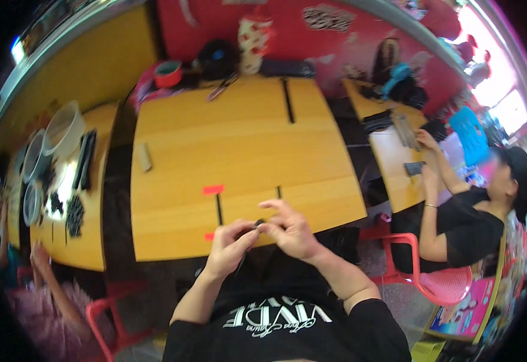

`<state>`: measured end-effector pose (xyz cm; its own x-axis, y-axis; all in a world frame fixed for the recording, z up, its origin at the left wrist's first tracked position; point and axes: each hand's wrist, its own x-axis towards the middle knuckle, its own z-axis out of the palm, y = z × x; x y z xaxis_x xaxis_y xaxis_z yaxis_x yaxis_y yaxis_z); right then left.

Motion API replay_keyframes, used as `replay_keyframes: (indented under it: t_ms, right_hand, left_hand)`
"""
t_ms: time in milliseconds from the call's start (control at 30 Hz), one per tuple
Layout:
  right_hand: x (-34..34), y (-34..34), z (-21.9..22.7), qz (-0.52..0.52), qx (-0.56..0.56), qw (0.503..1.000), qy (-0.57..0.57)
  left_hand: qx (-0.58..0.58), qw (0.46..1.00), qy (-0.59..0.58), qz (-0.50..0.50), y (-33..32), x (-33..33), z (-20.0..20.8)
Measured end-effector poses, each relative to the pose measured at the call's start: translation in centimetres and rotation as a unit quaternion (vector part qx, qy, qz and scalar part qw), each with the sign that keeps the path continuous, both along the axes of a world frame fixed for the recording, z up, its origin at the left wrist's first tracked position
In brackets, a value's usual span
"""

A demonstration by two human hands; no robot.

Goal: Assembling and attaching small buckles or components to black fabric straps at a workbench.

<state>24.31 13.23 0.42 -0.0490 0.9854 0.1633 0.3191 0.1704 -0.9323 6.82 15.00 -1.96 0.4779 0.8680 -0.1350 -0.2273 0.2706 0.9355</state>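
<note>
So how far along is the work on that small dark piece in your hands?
Done: nothing finished shows on the yellow table. In hand: left hand and right hand pinch a small dark piece between fingertips. Left: cannot tell; dark pieces lie on the table to the left.

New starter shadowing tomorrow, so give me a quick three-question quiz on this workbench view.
1. True or false: the left hand and right hand meet on one small dark piece.
2. What lies on the wooden table just beyond the hands? A) a pink tape strip B) a blue bowl C) a hammer
3. On which side of the view does a co-worker sit on a red plastic chair?

Key: 1 true; 2 A; 3 the person's right.
</note>
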Motion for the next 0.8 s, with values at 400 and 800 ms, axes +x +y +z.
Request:
replay_keyframes:
  t_ms: [400,800]
  right_hand:
    - [-0.7,-1.8,-1.2,0.069,-0.124,0.919,0.369]
    - [4.1,-3.0,3.6,-0.009,0.111,0.935,0.338]
  left_hand:
    - [-0.14,0.959,-0.238,-0.058,-1.3,-0.6,0.1]
    - [-0.181,0.945,-0.274,-0.004,-2.1,-0.9,0.1]
